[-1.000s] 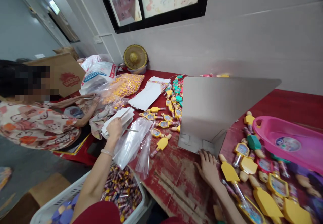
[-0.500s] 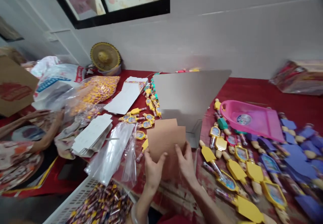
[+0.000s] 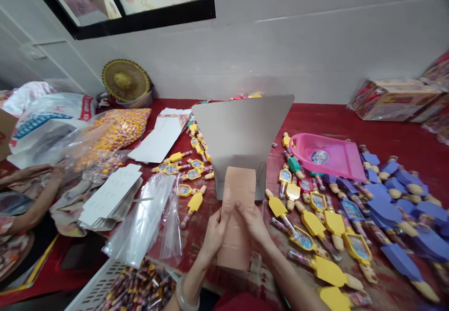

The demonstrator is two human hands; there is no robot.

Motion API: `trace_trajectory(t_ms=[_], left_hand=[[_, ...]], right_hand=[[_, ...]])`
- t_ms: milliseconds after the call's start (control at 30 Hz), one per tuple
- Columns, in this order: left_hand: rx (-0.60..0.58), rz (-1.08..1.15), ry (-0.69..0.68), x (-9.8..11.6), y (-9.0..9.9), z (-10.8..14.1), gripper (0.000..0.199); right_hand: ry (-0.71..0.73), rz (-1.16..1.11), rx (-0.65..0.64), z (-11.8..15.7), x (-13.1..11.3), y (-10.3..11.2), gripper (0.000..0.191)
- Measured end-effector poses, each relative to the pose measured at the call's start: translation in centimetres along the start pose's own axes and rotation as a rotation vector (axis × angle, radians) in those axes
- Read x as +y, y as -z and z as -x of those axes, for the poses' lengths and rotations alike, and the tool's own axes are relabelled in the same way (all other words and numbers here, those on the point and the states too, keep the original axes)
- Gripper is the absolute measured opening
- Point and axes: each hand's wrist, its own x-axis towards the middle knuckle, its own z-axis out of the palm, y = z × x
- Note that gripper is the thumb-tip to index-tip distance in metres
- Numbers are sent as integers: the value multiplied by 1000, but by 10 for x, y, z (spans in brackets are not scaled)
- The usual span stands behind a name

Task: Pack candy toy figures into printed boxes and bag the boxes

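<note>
Between my two hands is a piece of brown cardboard (image 3: 240,187), now a narrow upright strip with faint crease lines. My left hand (image 3: 214,232) grips its left edge, and my right hand (image 3: 253,224) holds the right side with the thumb pressed on the face. Just behind it stands an open grey display box (image 3: 240,131) with a tall back panel; the cardboard's top end covers part of its front. Yellow ice-pop-shaped toys (image 3: 278,206) with candy tubes lie right of my right hand. Another yellow toy (image 3: 195,202) lies left of the box.
A pink plastic scoop (image 3: 351,161) rests on the toys, with purple toys (image 3: 382,208) farther right. Leftward are clear plastic bags (image 3: 149,220), white flat cartons (image 3: 108,194) and a bag of candies (image 3: 122,126). A white basket (image 3: 94,285) holds small candies below. Another person's arms (image 3: 38,194) are at far left.
The cardboard has gone from a wide, stepped piece to a narrower strip in my hands. My view has shifted to the right.
</note>
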Motion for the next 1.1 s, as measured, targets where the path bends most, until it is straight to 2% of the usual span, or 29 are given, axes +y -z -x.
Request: trace_trajectory(t_ms=[100, 267, 333, 433, 533, 567, 600, 667, 700, 733, 767, 800, 867, 900, 933, 1000, 1033, 1100], left_hand=[[52, -32, 32, -4, -5, 3, 66], [0, -61, 27, -7, 0, 1, 63], [-72, -109, 24, -7, 2, 2, 58], [-258, -126, 100, -10, 0, 7, 60], [-427, -160, 138, -14, 3, 10, 70], [-414, -218, 95, -13, 7, 8, 70], [-337, -298, 27, -10, 12, 6, 68], [-46, -482, -149, 1, 26, 0, 67], [92, -554, -222, 8, 32, -3, 73], [168, -604, -261, 15, 37, -6, 80], [160, -628, -258, 21, 41, -7, 85], [79, -618, -216, 26, 42, -8, 84], [-129, -480, -47, 29, 40, -8, 70], [-183, -374, 48, 28, 39, -8, 62], [-184, -265, 126, 25, 37, -8, 58], [-65, -73, 211, 15, 36, -8, 58], [13, -1, 229, 11, 36, -9, 61], [112, 98, 253, 3, 38, -10, 68]], right_hand=[[14, 9, 14, -1, 6, 3, 68], [39, 39, 52, -4, 11, 14, 65], [86, 54, 111, -5, 9, 17, 62], [139, 118, 178, -6, 2, 20, 55], [162, 257, 121, -4, -7, 26, 50], [162, 341, 74, -3, -11, 29, 49], [157, 462, 24, -2, -16, 33, 49], [141, 793, -52, 1, -27, 39, 50], [138, 958, -85, 2, -32, 41, 52], [140, 1090, -119, 3, -36, 42, 55], [147, 1171, -152, 3, -39, 43, 58], [155, 1199, -193, 4, -40, 43, 62], [194, 1150, -267, 5, -39, 46, 67], [244, 1115, -262, 4, -37, 49, 69], [312, 1089, -212, 4, -35, 54, 70], [430, 1058, -13, 3, -30, 68, 71], [440, 1039, 102, 2, -29, 76, 72], [363, 965, 263, 1, -29, 87, 74]])
